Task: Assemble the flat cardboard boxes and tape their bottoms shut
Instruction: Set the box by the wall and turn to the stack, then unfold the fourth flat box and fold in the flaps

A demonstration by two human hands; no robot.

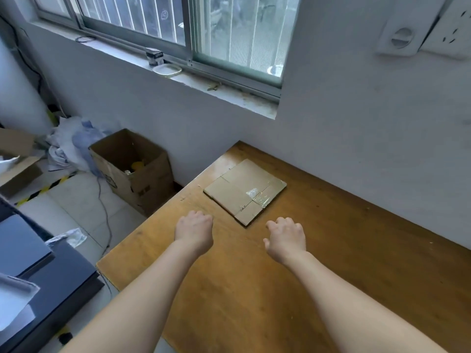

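Flattened cardboard box [244, 191], lying on a wooden table [331, 263] toward its far left corner, close to the wall. Not yet opened out into shape; creases and flap seams visible across the top face. Patches of clear tape [257, 196] stuck near the right edge, glossy under the window light. Probably laid flat here for an easy two-handed pickup.

On the near side of the box, two bare hands above the tabletop, forearms reaching in from the near edge. Left hand [195, 229] to the left of the box's nearest corner, apart from it. Right hand [286, 234] to the right of that same corner, also apart. Both palm-down, fingers loosely curled under, gripping nothing. Placed one to each side, seemingly ready to take the box by two edges and pop it open. Cannot tell whether any fingertip touches the wood.

No tape roll or dispenser anywhere in view.

Beyond the table's left edge, on a tiled floor: open brown carton [132, 171], upright against the wall, with something yellow inside. Crumpled white plastic further left. Dark flat furniture at near left. Above, a barred window [178, 26] with a dusty sill. Wall socket [453, 29] at top right.
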